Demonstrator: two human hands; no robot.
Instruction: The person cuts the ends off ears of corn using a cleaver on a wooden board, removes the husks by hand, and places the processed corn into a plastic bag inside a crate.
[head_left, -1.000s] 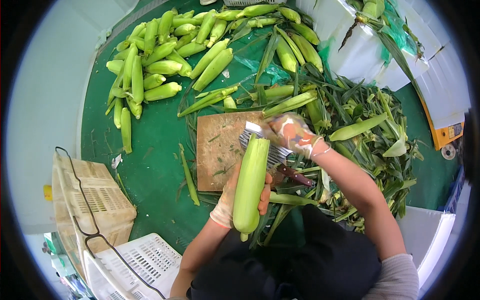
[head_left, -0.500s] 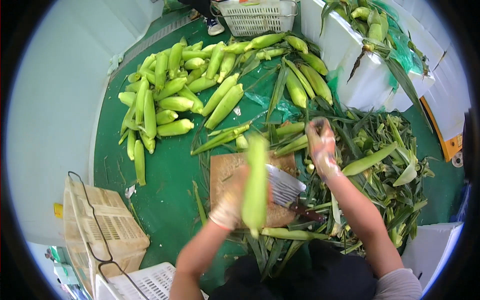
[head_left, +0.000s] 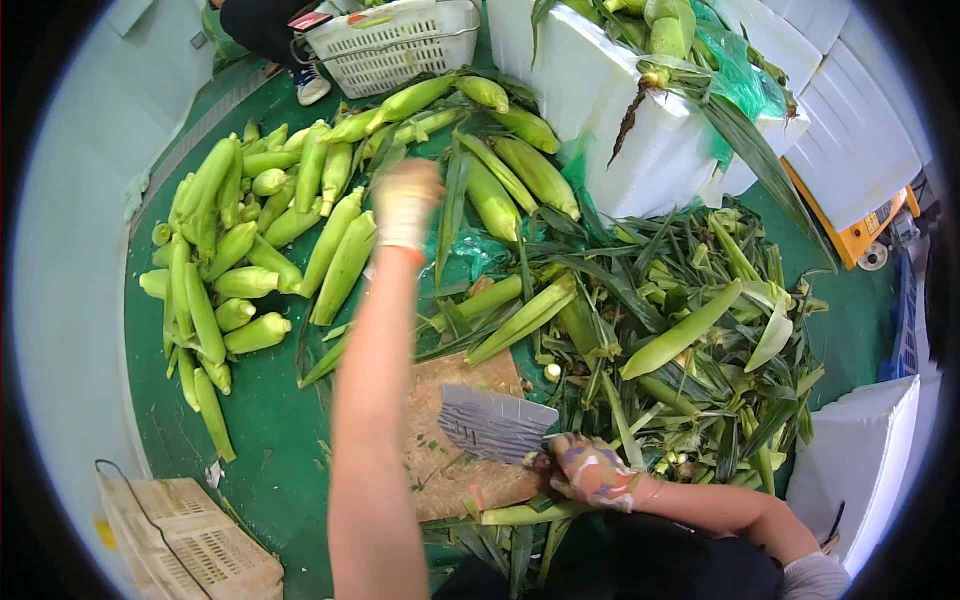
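Observation:
My left hand (head_left: 405, 190), in a pale glove, is stretched out above the heap of green corn (head_left: 205, 240), blurred, so its fingers cannot be made out. My right hand (head_left: 590, 468), in a patterned glove, grips the handle of a broad cleaver (head_left: 495, 415) with a ridged steel blade. The blade lies over a scuffed wooden board (head_left: 430, 475) in front of me. Cut husks and leaves (head_left: 680, 260) are piled to the board's right, with a few whole cobs among them.
A white basket (head_left: 390, 50) stands at the back beside another person's leg and shoe (head_left: 312, 88). A foam box (head_left: 630, 130) heaped with corn and green plastic is at back right. A beige crate (head_left: 190, 530) sits at lower left, a foam box (head_left: 850, 460) at lower right.
My left hand has swept forward from near me, and the cob it held is no longer seen in it. My right hand has come down onto the cleaver. The view has shifted.

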